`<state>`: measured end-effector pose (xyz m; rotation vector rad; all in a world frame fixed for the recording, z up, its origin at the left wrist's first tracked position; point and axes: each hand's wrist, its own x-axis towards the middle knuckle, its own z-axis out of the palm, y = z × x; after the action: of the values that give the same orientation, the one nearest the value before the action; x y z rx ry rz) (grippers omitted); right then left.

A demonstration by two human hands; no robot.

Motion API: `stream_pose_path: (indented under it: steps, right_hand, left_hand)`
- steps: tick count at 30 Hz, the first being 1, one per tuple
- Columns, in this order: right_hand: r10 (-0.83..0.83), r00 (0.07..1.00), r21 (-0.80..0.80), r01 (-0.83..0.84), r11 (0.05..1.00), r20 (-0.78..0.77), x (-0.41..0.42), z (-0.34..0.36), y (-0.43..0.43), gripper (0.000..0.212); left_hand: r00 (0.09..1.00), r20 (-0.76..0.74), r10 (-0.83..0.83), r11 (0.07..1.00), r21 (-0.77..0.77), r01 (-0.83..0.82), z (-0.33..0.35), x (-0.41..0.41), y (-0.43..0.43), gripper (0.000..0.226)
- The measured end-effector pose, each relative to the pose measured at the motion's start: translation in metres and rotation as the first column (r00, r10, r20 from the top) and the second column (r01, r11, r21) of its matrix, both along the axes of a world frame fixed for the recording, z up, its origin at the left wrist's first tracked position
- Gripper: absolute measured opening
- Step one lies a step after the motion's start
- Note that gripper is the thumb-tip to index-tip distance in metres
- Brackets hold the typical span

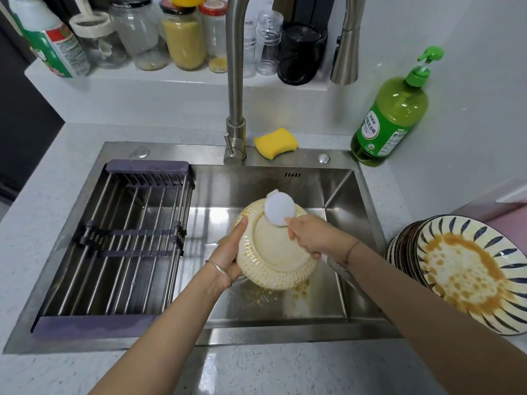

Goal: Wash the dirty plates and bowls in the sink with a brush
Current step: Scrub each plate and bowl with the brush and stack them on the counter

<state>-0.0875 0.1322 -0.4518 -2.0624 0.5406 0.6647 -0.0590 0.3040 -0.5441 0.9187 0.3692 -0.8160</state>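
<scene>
Over the steel sink (336, 192) a cream ribbed plate (275, 252) is held tilted, its underside towards me. My left hand (229, 252) grips its left rim, thumb on the back. My right hand (312, 238) grips the handle of a brush whose round white head (279, 208) presses on the plate's upper edge. Orange food specks lie on the sink floor (256, 300) below the plate. A stack of dirty blue-striped plates (467, 272), the top one smeared orange, stands on the counter at the right.
A drying rack (122, 240) fills the sink's left half. The tap (236, 81) rises behind the sink, with a yellow sponge (275, 142) beside it and a green soap bottle (390, 115) at the right. Jars (182, 32) line the back shelf.
</scene>
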Motion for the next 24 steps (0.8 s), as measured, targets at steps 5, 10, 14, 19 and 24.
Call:
stream_pose_path:
  steps: [5, 10, 14, 19, 24]
  right_hand:
    - [0.187, 0.977, -0.080, -0.195, 0.978, -0.099, -0.038, 0.010, -0.006, 0.034]
    - [0.032, 0.999, 0.069, -0.029, 0.997, -0.034, -0.036, 0.002, 0.016, 0.039]
    - [-0.180, 0.981, -0.043, 0.183, 0.982, 0.077, -0.021, 0.000, -0.016, 0.040]
    - [-0.532, 0.829, 0.211, 0.496, 0.842, 0.171, -0.051, 0.011, -0.041, 0.029]
    - [-0.685, 0.725, 0.350, 0.624, 0.698, 0.075, -0.071, 0.026, -0.032, 0.038]
  left_hand:
    - [1.000, -0.013, 0.023, 1.000, 0.011, -0.022, 0.001, 0.001, 0.003, 0.061]
    - [0.999, -0.034, -0.029, 0.998, 0.058, 0.031, 0.007, 0.001, -0.004, 0.069]
    - [0.997, -0.074, -0.004, 0.999, 0.039, 0.007, 0.009, 0.001, 0.000, 0.071]
    - [0.996, -0.062, -0.064, 0.994, -0.095, 0.058, 0.026, 0.004, 0.005, 0.058]
    - [0.983, 0.009, -0.181, 0.978, -0.105, 0.181, 0.051, 0.007, -0.004, 0.063]
